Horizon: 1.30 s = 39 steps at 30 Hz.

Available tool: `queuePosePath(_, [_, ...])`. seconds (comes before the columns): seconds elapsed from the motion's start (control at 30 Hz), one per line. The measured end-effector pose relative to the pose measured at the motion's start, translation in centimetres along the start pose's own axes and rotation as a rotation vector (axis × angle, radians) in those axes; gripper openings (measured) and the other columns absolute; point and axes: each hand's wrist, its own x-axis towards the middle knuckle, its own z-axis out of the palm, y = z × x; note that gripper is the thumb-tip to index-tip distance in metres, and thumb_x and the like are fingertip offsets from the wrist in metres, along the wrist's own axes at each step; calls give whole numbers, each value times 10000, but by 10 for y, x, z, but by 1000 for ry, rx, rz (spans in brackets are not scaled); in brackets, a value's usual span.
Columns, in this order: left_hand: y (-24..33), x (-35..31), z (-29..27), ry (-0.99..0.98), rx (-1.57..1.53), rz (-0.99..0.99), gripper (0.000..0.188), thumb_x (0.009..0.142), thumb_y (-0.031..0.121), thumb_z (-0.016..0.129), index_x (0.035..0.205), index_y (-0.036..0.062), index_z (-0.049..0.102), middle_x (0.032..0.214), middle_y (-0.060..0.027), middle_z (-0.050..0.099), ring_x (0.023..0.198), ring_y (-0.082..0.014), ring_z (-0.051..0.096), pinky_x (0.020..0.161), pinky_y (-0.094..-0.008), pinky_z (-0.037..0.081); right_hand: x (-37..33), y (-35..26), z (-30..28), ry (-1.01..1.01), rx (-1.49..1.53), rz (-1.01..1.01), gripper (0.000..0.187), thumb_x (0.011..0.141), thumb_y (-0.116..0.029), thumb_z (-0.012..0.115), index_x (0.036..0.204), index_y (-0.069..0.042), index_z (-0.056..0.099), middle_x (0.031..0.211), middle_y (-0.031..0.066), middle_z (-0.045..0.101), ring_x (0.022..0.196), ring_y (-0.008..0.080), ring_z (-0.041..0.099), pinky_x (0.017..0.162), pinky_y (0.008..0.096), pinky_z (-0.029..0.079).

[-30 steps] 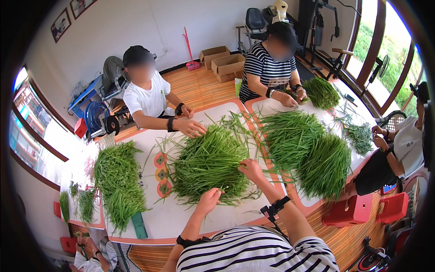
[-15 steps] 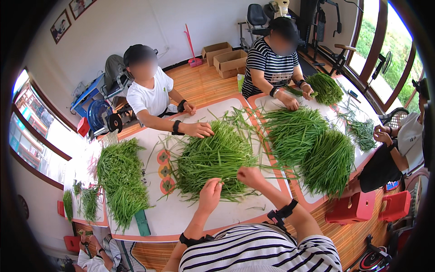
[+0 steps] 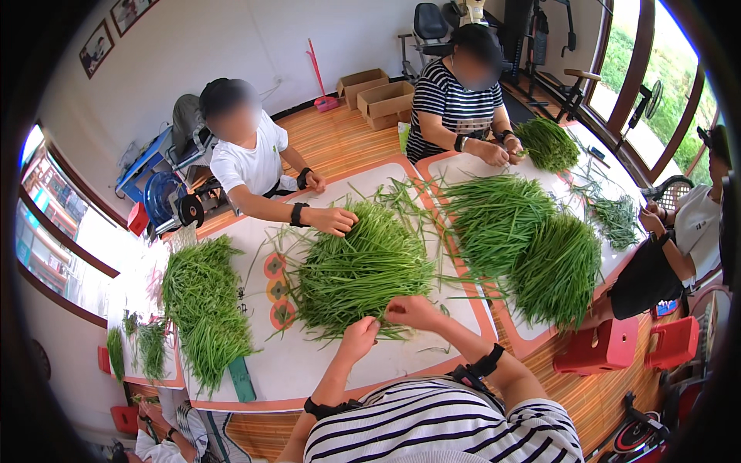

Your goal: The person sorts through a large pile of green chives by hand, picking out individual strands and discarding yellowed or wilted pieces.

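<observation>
We have both hands at the near edge of the big heap of green stalks (image 3: pixel 367 266), which lies on the middle of the pale table (image 3: pixel 309 378) with its orange border. Our left hand (image 3: pixel 357 340) has its fingers curled in and the thumb up against them; our right hand (image 3: pixel 417 313) is just beside it, bent inward with its fingers folded. We cannot tell whether either one is pinching a stalk, since anything so thin is lost at this size. Across from us, a person in a white shirt (image 3: pixel 247 154) rests one hand (image 3: pixel 332 222) on the far left part of the same heap. To our left lies a long green pile (image 3: pixel 204 309), with a dark green strip (image 3: pixel 241 378) at its near end. To our right we see two broad bunches (image 3: pixel 532 251) side by side, and beyond them a person in a striped shirt (image 3: pixel 454 104) brings both hands together near a smaller bundle (image 3: pixel 548 144). Red stools (image 3: pixel 598 345) stand below the table's right side.
</observation>
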Motion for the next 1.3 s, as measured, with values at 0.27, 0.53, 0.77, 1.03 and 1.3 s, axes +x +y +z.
queuePosePath(0.27, [-16,1,6,-15,-137,45,259,896,216,478,1017,5,567,664,-45,556,578,-116,554,557,-262,445,27,72,-16,528,-385,167,215,723,-218,632,900,-96,644,853,108,611,850,308,552,757,400,447])
queuePosePath(0.53, [-8,-6,-4,106,-41,-6,230,899,200,458,947,1,562,703,-83,577,571,-156,570,572,-281,446,32,42,-24,383,-96,190,156,725,-213,634,773,-64,650,772,107,609,763,291,569,687,385,461])
queuePosePath(0.77, [13,-5,-3,399,120,363,146,872,125,492,923,2,554,895,-141,594,799,-293,574,696,-342,453,14,29,-41,249,-229,206,199,732,-230,593,766,-37,627,709,144,615,666,316,592,601,390,467])
queuePosePath(1.03, [30,15,-1,345,332,404,156,875,137,478,956,17,537,816,-146,603,819,-340,561,702,-388,443,14,-31,-16,77,-70,-12,177,743,-212,610,792,-43,630,722,130,610,653,291,588,592,365,463])
queuePosePath(1.3, [-25,20,-15,184,72,138,267,888,237,465,1014,9,523,820,-150,582,647,-309,577,593,-354,454,19,6,2,-99,-73,164,235,764,-285,617,812,-57,642,695,116,631,636,294,598,573,379,462])
